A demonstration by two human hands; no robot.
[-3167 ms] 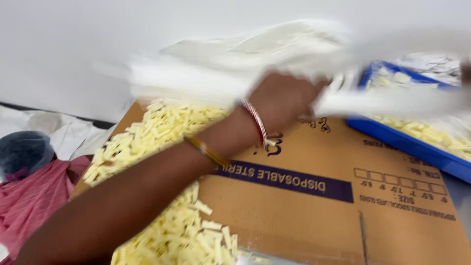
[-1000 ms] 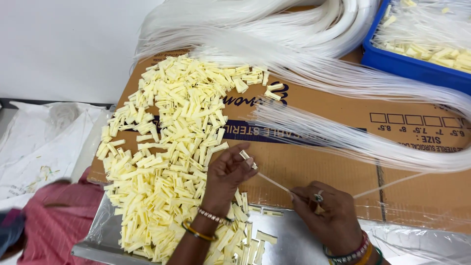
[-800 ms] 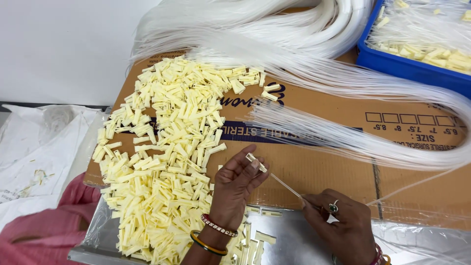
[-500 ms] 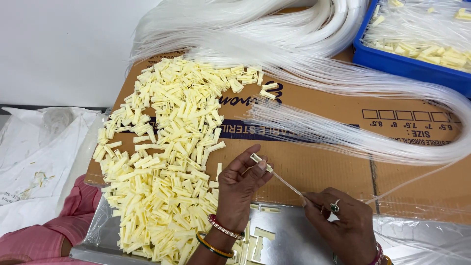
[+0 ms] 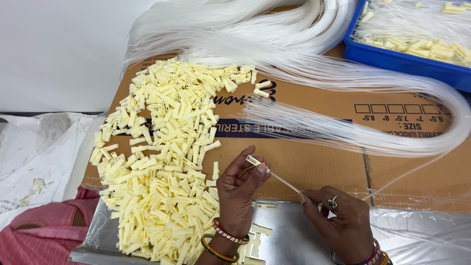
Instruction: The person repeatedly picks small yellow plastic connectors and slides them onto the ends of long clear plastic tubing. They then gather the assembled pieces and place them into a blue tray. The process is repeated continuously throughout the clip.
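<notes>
The left hand holds one pale yellow plastic connector pinched between thumb and fingertips, raised above the near edge of the flattened cardboard sheet. The right hand is closed in a narrow pinch on a single clear thin tube. The tube runs straight from the right fingertips up and left to the connector, where its end meets the connector's open end. Whether the tube end is already seated inside cannot be determined.

Both hands sit near the near edge of the worktop, the left one just beside the pile of pale yellow connectors. The pile covers the left half of the cardboard sheet, from its far left corner down to the near edge, and spills onto a metal tray at the near edge.

A large bundle of clear tubes lies across the far side of the cardboard and curves round along its right side. A blue bin stands at the far right corner and contains further tubes and yellow connectors. Clear plastic film covers the near right corner. A white sheet lies off the left edge. Pink fabric shows at the near left corner.
</notes>
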